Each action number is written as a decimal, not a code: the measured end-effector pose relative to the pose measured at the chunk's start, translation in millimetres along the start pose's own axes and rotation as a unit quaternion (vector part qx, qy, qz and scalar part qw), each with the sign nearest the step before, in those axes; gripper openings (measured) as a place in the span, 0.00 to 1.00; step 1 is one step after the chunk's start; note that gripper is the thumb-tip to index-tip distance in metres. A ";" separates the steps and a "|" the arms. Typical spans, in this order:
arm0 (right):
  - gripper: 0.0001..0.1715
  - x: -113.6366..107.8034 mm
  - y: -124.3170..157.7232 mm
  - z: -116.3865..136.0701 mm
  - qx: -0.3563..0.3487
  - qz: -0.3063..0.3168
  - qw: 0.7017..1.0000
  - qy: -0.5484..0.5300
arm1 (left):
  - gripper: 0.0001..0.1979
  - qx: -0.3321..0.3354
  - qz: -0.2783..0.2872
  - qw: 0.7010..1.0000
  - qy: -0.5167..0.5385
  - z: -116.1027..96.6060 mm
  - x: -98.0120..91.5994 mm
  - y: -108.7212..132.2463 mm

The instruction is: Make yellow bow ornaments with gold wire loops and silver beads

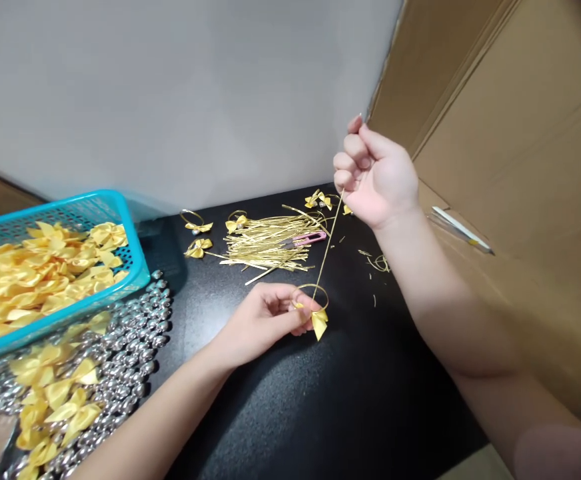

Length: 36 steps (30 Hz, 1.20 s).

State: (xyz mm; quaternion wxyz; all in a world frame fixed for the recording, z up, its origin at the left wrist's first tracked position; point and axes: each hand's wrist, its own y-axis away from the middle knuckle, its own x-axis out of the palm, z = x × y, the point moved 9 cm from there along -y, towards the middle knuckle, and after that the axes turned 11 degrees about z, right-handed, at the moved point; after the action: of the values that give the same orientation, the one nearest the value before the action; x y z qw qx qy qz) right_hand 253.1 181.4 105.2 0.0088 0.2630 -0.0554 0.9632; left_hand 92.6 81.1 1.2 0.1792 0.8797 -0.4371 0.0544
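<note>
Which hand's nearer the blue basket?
Left. The left hand is just right of the basket, low over the black table, holding a yellow bow; the right hand is farther right, raised, gripping a gold strand.

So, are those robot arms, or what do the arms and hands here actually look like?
They're a person's. The left hand and right hand are human, ungloved, with no ring visible. The left forearm and right forearm show no sleeve, watch, bracelet, cable or marking. Whether a sleeve begins near the lower right corner is unclear.
</note>
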 end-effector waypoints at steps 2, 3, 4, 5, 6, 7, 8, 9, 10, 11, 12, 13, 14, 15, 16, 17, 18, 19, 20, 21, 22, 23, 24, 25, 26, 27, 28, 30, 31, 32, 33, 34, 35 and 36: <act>0.13 -1.3 -2.6 -4.5 0.007 -0.001 1.000 -0.010 | 0.07 -0.005 -0.001 1.000 0.001 3.7 -1.3 -1.1; 0.13 -1.6 -3.3 -6.3 0.009 -0.001 1.000 -0.017 | 0.07 -0.008 -0.003 1.000 0.000 5.6 -1.8 -1.6; 0.14 -1.5 -3.5 -7.8 0.011 0.000 1.000 -0.024 | 0.08 -0.012 -0.006 1.000 -0.001 7.5 -2.4 -1.9; 0.14 -1.1 -3.3 -8.8 0.012 0.002 0.999 -0.033 | 0.07 -0.015 -0.009 1.000 -0.001 9.1 -2.9 -2.4; 0.15 -0.4 -2.8 -9.4 0.012 0.003 0.999 -0.041 | 0.07 -0.017 -0.013 1.000 -0.001 10.7 -3.4 -2.8; 0.15 0.6 -2.1 -9.5 0.012 0.005 0.999 -0.050 | 0.07 -0.017 -0.017 1.000 0.000 12.0 -4.1 -3.2; 0.16 1.6 -1.5 -9.3 0.011 0.008 0.998 -0.056 | 0.07 -0.017 -0.023 1.000 0.001 13.2 -5.1 -3.6; 0.16 2.7 -1.0 -8.9 0.011 0.012 0.998 -0.059 | 0.07 -0.014 -0.029 0.999 0.002 14.3 -6.2 -4.1; 0.16 3.3 -0.7 -8.2 0.011 0.014 0.998 -0.060 | 0.07 -0.010 -0.036 0.999 0.003 15.1 -7.6 -4.4; 0.16 3.4 -0.6 -7.1 0.010 0.016 0.998 -0.059 | 0.07 -0.005 -0.044 0.999 0.003 15.7 -9.4 -4.5; 0.15 2.9 -0.7 -5.8 0.009 0.016 0.998 -0.058 | 0.07 0.002 -0.053 0.999 -0.001 15.9 -11.3 -4.4; 0.15 1.7 -1.1 -3.9 0.006 0.015 0.998 -0.057 | 0.07 0.011 -0.062 0.998 -0.007 15.2 -13.2 -4.1; 0.15 0.0 -1.6 -1.6 0.002 0.012 0.998 -0.056 | 0.07 0.022 -0.070 0.997 -0.018 13.5 -14.8 -3.5; 0.15 -2.1 -2.1 1.0 -0.004 0.009 0.999 -0.053 | 0.07 0.036 -0.077 0.996 -0.032 10.9 -16.0 -2.6; 0.15 -4.1 -2.7 3.6 -0.009 0.006 0.999 -0.048 | 0.07 0.049 -0.083 0.994 -0.046 7.7 -16.7 -1.6; 0.14 -6.0 -3.2 6.1 -0.014 0.003 0.999 -0.043 | 0.07 0.060 -0.089 0.992 -0.059 4.4 -16.9 -0.5; 0.13 -7.7 -3.5 8.2 -0.017 0.000 0.999 -0.037 | 0.08 0.068 -0.095 0.991 -0.068 1.3 -16.9 0.8; 0.13 -8.9 -3.7 9.7 -0.018 -0.003 0.999 -0.032 | 0.08 0.074 -0.102 0.989 -0.072 -1.6 -16.6 2.1; 0.13 -9.5 -3.8 10.5 -0.017 -0.004 0.999 -0.029 | 0.08 0.078 -0.107 0.988 -0.074 -4.0 -16.0 3.3; 0.13 -9.7 -3.6 11.0 -0.016 -0.004 0.999 -0.028 | 0.08 0.081 -0.113 0.988 -0.074 -6.1 -15.2 4.5; 0.13 -9.3 -3.1 11.1 -0.013 -0.004 1.000 -0.028 | 0.08 0.083 -0.117 0.987 -0.075 -7.8 -14.1 5.5; 0.14 -8.3 -2.4 11.3 -0.011 -0.002 1.000 -0.026 | 0.08 0.085 -0.119 0.986 -0.075 -9.1 -12.7 6.4; 0.14 -6.6 -1.4 11.8 -0.010 0.001 1.000 -0.022 | 0.07 0.089 -0.118 0.986 -0.074 -10.1 -11.0 7.0; 0.13 -4.5 0.0 12.6 -0.009 0.006 1.000 -0.017 | 0.06 0.093 -0.116 0.986 -0.072 -10.7 -9.3 7.5; 0.13 -2.3 1.6 13.7 -0.009 0.010 1.000 -0.010 | 0.06 0.097 -0.114 0.986 -0.068 -10.9 -8.0 7.9; 0.12 0.1 3.5 15.2 -0.010 0.015 1.000 -0.004 | 0.05 0.102 -0.110 0.987 -0.063 -11.0 -6.7 8.1; 0.11 2.6 5.6 17.0 -0.011 0.019 1.000 0.001 | 0.05 0.104 -0.107 0.987 -0.058 -10.9 -5.7 8.1; 0.11 7.7 9.7 21.2 -0.017 0.026 0.999 0.006 | 0.05 0.108 -0.102 0.987 -0.056 -11.3 -4.7 8.3; 0.11 10.5 11.6 23.2 -0.019 0.031 0.999 0.007 | 0.05 0.111 -0.102 0.987 -0.059 -12.3 -4.6 8.6; 0.11 13.4 13.3 24.9 -0.021 0.036 0.999 0.007 | 0.05 0.113 -0.103 0.986 -0.064 -13.6 -4.8 9.1; 0.11 16.3 14.8 26.0 -0.021 0.040 0.999 0.007 | 0.05 0.116 -0.106 0.985 -0.070 -15.1 -5.4 9.8; 0.12 19.3 16.0 26.4 -0.019 0.044 0.999 0.006 | 0.05 0.118 -0.112 0.984 -0.074 -16.8 -6.2 10.8; 0.12 22.4 16.9 26.1 -0.016 0.050 0.999 0.004 | 0.05 0.119 -0.115 0.983 -0.079 -18.3 -6.9 11.6; 0.13 25.7 17.4 25.1 -0.011 0.058 0.998 0.001 | 0.05 0.117 -0.119 0.982 -0.083 -19.3 -7.5 12.2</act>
State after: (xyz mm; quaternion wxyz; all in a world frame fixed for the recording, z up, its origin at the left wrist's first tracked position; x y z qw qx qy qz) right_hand 242.8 161.0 137.9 -0.0443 0.2587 -0.0812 0.9615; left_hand 79.6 86.9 20.5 0.0432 0.9418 -0.3333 0.0105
